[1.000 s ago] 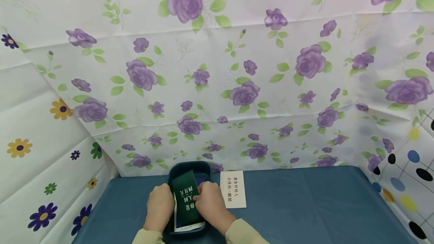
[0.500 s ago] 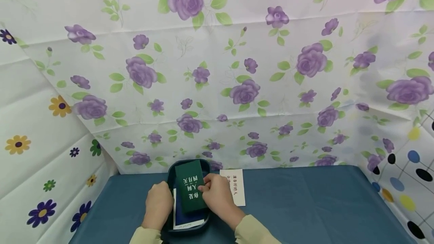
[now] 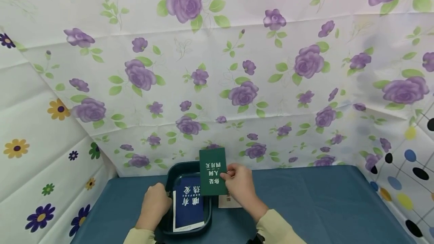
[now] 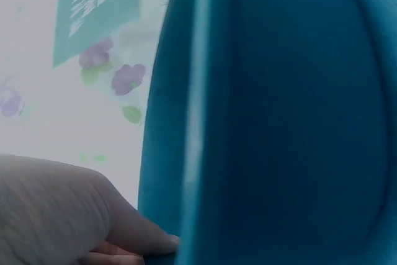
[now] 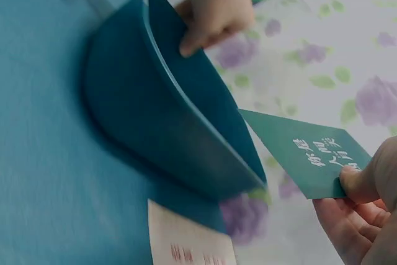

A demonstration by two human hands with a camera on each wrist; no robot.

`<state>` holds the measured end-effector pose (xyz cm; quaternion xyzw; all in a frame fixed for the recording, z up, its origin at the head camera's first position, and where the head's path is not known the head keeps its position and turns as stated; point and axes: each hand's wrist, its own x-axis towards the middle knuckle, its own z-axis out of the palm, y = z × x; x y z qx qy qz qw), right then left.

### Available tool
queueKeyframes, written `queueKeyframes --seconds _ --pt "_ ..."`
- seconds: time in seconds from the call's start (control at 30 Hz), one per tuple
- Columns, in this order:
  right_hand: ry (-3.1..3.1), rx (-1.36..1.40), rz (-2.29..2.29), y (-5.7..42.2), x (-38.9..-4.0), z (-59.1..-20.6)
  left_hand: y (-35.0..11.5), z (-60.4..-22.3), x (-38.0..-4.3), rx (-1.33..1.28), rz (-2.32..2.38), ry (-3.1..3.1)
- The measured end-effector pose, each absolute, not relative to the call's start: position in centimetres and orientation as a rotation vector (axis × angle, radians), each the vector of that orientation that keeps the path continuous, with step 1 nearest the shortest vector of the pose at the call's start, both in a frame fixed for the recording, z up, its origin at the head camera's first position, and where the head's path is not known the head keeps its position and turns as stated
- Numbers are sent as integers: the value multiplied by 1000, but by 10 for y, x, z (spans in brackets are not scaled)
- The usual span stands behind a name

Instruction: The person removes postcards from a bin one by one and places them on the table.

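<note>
My right hand (image 3: 241,184) pinches a green card (image 3: 213,170) with white lettering by its edge, thumb on top in the right wrist view. The card is held up beside the dark teal bin (image 3: 209,221), overlapping its right rim in the head view. My left hand (image 3: 154,203) grips the bin's left wall, its thumb inside the rim as the right wrist view shows. A dark blue card (image 3: 188,214) with white lettering lies in the bin, over a white-edged card (image 3: 174,217).
A cream card (image 3: 228,202) with reddish lettering lies on the blue-covered table (image 3: 305,202) right of the bin, partly hidden by my right hand and the green card. A flowered curtain (image 3: 210,86) rises behind the table.
The green card has come up out of the bin and moved right in my right hand, uncovering the dark blue card. The left hand stays at the bin's left side.
</note>
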<state>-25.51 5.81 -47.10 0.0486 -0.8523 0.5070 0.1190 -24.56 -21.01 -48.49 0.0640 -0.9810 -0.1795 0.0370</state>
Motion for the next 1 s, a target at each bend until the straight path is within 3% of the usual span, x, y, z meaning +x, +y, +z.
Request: queueKeyframes --seconds 0.37,0.6,1.0 --pt "-2556 -87 1526 118 -266 -492 -219 -484 -250 237 -838 -3011" --pt "-2628 -251 1523 133 -272 -506 -221 -484 -253 220 -813 -2970" --pt "-2769 -280 1423 141 -271 -521 -213 -482 -255 215 -782 -2957"
